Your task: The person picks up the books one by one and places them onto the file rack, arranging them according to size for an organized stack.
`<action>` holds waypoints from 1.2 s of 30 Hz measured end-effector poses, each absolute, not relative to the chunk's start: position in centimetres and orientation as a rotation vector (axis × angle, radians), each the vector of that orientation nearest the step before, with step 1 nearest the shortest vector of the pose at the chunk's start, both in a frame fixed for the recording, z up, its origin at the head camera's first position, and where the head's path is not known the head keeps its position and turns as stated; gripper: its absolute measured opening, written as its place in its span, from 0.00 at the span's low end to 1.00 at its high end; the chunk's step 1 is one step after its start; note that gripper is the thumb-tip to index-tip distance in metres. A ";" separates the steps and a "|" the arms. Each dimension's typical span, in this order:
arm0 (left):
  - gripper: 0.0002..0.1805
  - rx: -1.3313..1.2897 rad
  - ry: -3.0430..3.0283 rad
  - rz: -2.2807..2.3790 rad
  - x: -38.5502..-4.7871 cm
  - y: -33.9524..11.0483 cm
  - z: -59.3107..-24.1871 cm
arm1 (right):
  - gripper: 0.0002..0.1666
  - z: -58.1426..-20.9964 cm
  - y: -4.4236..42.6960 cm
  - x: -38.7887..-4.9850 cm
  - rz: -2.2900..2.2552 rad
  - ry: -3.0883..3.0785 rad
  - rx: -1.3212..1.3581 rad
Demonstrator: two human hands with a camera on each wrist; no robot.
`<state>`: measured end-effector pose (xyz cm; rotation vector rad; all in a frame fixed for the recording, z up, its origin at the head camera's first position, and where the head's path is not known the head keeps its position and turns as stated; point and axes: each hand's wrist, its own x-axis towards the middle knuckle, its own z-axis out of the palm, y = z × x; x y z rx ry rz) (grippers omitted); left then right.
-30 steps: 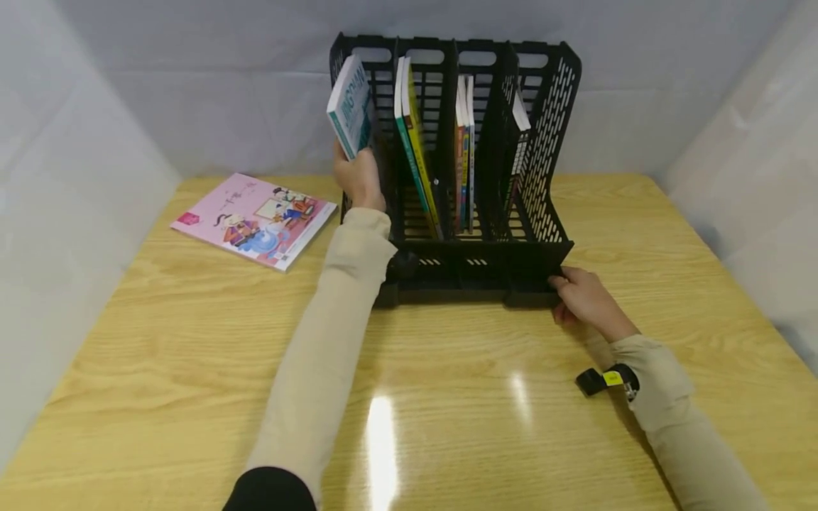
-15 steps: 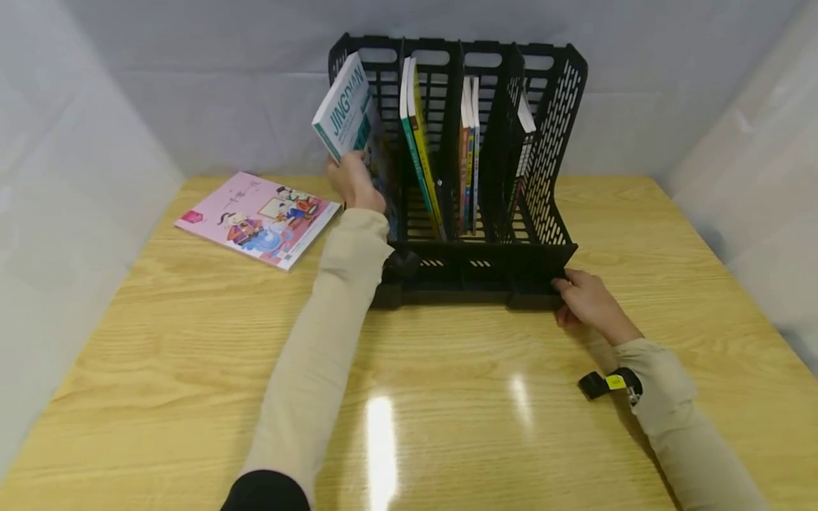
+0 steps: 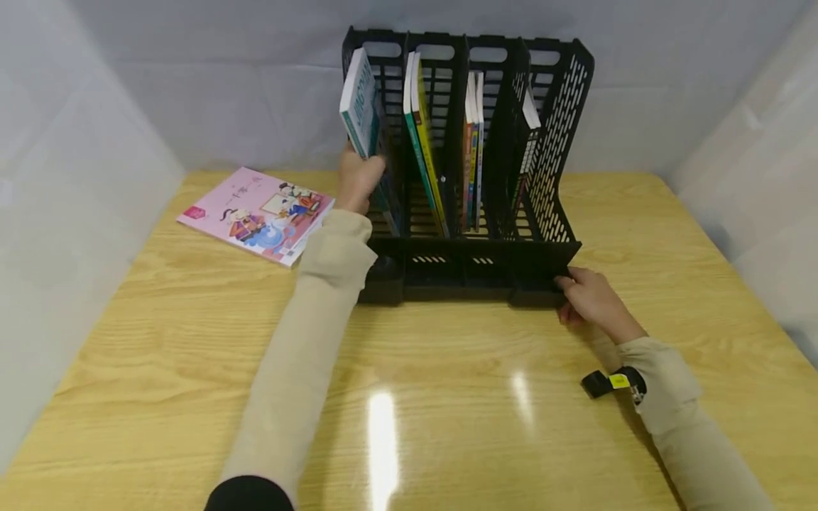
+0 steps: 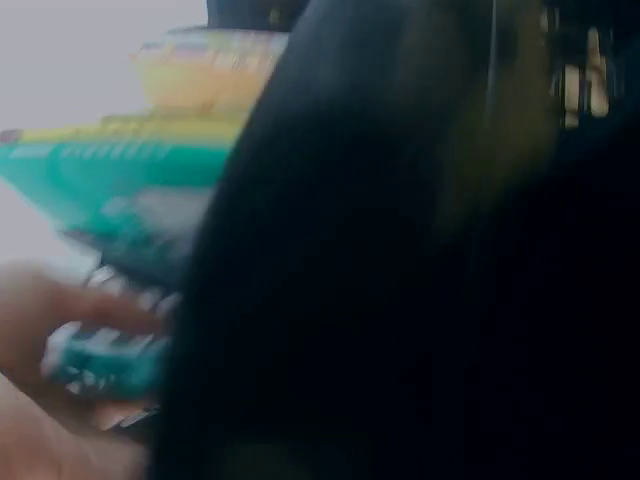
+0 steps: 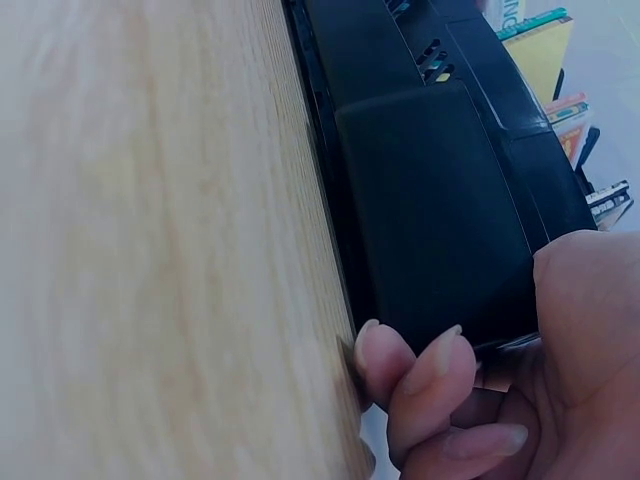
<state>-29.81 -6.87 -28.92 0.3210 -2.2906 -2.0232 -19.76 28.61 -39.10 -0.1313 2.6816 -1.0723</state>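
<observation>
My left hand (image 3: 359,179) grips a white and teal book (image 3: 363,106) by its near edge, thumb on the cover side. That book stands upright, leaning slightly, in the leftmost compartment of a black desk file rack (image 3: 473,245). In the left wrist view the hand (image 4: 60,370) is blurred, and a black panel hides much of the scene. My right hand (image 3: 594,301) holds the rack's front right corner. The right wrist view shows curled fingers (image 5: 430,370) at the bottom edge of the black corner (image 5: 440,200), with the thumb against its side.
Green and yellow books (image 3: 422,149) lean in the second compartment. Several thin books (image 3: 471,156) stand in the third, and a dark-spined book (image 3: 525,152) in the rightmost. A pink picture book (image 3: 255,216) lies flat on the wooden table (image 3: 460,383) left of the rack.
The left hand and its book first tilt left, showing more cover, then swing back right, deeper in line with the leftmost compartment. My right hand keeps its hold on the corner.
</observation>
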 end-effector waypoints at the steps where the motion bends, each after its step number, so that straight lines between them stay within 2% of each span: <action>1: 0.33 0.295 -2.456 -1.947 -29.5 -7.5 -28.7 | 0.22 -39.2 28.6 -19.7 -1.074 2.682 -0.126; 5: 0.33 0.189 -2.914 -1.484 -28.0 -9.7 -28.0 | 0.22 -39.4 28.3 -19.7 -1.097 2.677 -0.112; 9: 0.39 0.170 -2.942 -1.145 -27.0 -10.8 -28.1 | 0.22 -39.6 28.0 -19.8 -1.114 2.669 -0.116; 11: 0.40 0.181 -2.981 -1.098 -27.0 -11.0 -28.3 | 0.22 -39.5 28.0 -19.9 -1.119 2.671 -0.105; 19: 0.32 0.137 -3.184 -0.956 -27.7 -10.9 -28.9 | 0.22 -39.3 28.2 -19.7 -1.120 2.682 -0.080; 29: 0.31 0.205 -3.132 -0.922 -27.4 -9.6 -29.1 | 0.25 -39.3 28.6 -19.3 -1.109 2.716 -0.051; 36: 0.34 0.116 -3.137 -0.924 -27.3 -9.8 -29.0 | 0.25 -39.3 28.6 -19.3 -1.090 2.736 -0.046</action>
